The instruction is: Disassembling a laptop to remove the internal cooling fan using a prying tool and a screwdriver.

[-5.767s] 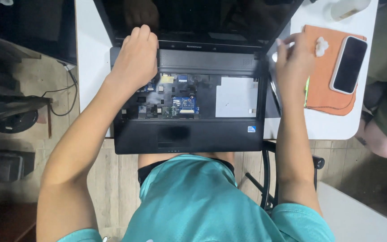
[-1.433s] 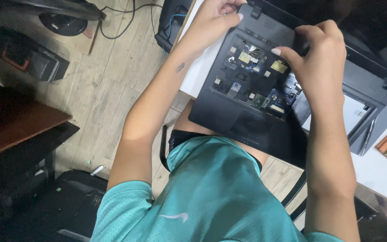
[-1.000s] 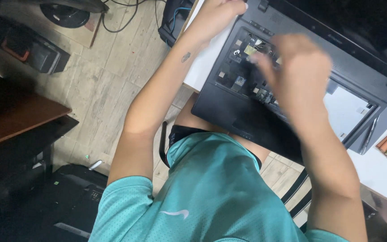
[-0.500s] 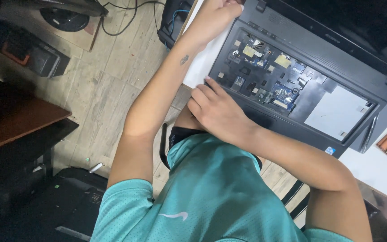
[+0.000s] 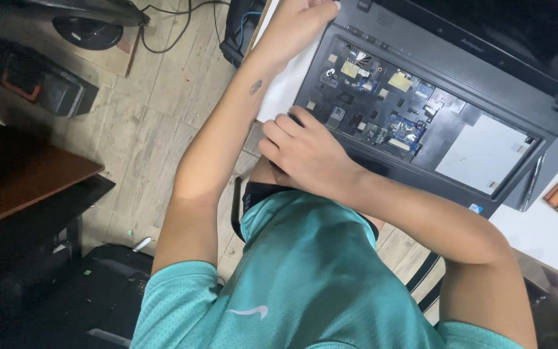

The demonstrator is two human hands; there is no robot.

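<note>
The opened laptop [image 5: 421,110] lies upper right on the white worktop [image 5: 544,232]; left hand [image 5: 298,22] grips its far corner; right hand [image 5: 305,155] curls over the near-left edge, apparently prising the casing.

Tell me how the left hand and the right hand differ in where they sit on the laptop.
The left hand grips the laptop at its far corner by the hinge; the right hand rests on the near corner. The left arm reaches out straight; the right arm is bent across the body. Both are bare and touch the laptop.
</note>
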